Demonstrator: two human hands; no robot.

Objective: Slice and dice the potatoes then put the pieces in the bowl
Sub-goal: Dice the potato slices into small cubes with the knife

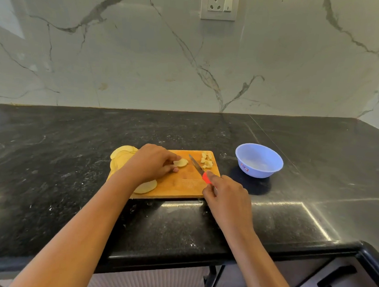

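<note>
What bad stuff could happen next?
1. The left hand holds the slice right beside the knife gripped by the right hand. A slip could nick a fingertip.
2. The stack sits at the very left edge of the board and could slide off.
3. The bowl stands apart from the board, so cubes could drop on the way over.
</note>
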